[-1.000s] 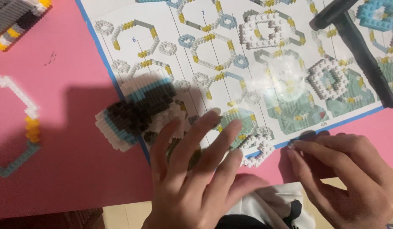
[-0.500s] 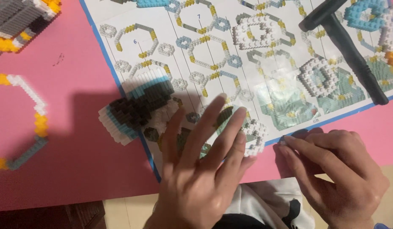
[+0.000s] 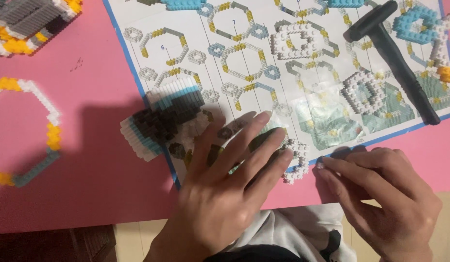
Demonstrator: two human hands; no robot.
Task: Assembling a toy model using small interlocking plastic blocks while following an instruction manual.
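A person's left hand (image 3: 225, 189) lies flat, fingers spread, on a printed instruction sheet (image 3: 263, 58) spread over a pink mat (image 3: 89, 184), its fingertips beside a small white ring of building blocks (image 3: 295, 160). The right hand (image 3: 380, 199) pinches a tiny white block (image 3: 320, 165) at the sheet's lower edge. A dark, layered block assembly (image 3: 161, 119) sits just left; a black hammer-shaped tool (image 3: 395, 58) rests upper right.

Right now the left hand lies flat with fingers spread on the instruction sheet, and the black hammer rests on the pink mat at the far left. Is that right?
Not quite. The left hand does lie flat, fingers spread, on the instruction sheet, but the black hammer rests at the upper right, lying on that sheet, not on the pink mat at the far left. The head view shows it.
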